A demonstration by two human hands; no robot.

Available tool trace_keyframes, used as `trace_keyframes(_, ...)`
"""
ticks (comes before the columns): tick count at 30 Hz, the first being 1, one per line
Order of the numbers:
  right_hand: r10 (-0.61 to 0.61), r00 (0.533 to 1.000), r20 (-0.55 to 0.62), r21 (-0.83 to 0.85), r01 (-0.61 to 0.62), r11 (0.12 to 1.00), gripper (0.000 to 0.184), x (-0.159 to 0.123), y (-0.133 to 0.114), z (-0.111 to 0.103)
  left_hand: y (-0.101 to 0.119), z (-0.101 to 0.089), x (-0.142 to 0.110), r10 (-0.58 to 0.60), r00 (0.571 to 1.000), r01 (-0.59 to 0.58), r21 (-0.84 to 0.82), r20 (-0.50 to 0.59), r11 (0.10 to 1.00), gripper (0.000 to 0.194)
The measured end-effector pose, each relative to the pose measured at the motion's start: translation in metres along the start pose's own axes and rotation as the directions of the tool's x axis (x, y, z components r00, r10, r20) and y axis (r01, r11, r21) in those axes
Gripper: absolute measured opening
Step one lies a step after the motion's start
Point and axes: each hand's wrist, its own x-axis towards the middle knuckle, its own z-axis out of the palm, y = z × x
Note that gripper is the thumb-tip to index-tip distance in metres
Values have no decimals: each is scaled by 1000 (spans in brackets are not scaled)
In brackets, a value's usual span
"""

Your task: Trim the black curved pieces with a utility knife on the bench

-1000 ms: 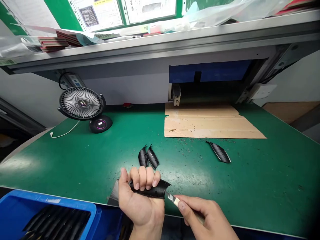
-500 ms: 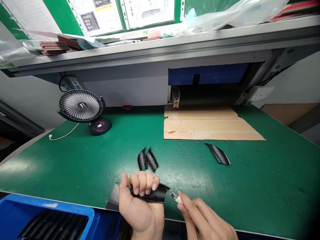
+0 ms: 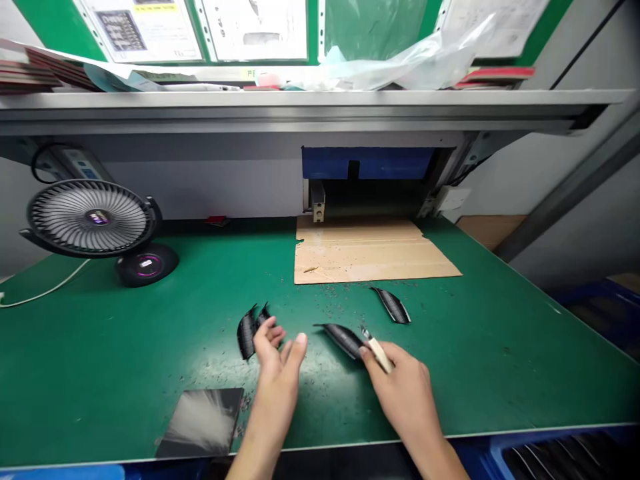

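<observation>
My right hand [image 3: 403, 383] is closed around a craft knife [image 3: 379, 352] with a cream handle, its short blade pointing up and away. The same hand pinches the near end of a curved black plastic part [image 3: 343, 339] beside the knife. My left hand [image 3: 277, 353] is open, thumb apart and fingers loosely bent. Its fingertips reach over a second black part [image 3: 262, 315], partly hidden; whether they touch it I cannot tell. Just left of that lies another such part [image 3: 246, 333]. One more black part [image 3: 393, 305] rests farther right, beyond my right hand.
A dark square plate [image 3: 201, 423] with a pale scuffed surface lies at the near edge of the green table [image 3: 100, 360]. Cardboard [image 3: 370, 257] lies at the back, with black shavings around it. A fan [image 3: 95, 217] stands left; a blue bin [image 3: 497, 460] sits lower right.
The black part has passed from my left hand to my right, which still has the knife. My left hand has opened and moved forward to the two parts. The view has turned right.
</observation>
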Motion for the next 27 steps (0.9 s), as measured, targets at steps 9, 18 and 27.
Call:
trace_keyframes(9,202,960,-195,-213,-243,946,38,69,56,-42,-13,3,-23,62,995,-72,127,82,989,39)
trace_keyframes(18,-224,959,174,360,151,921,25,-5,-44,-13,17,10,-4,-273,935,352,-486,227,800,19)
trace_keyframes(27,-333,885,326,477,150,866,33,-48,-44,-2,48,-12,5,-13,1000,-13,-806,-26,592,38)
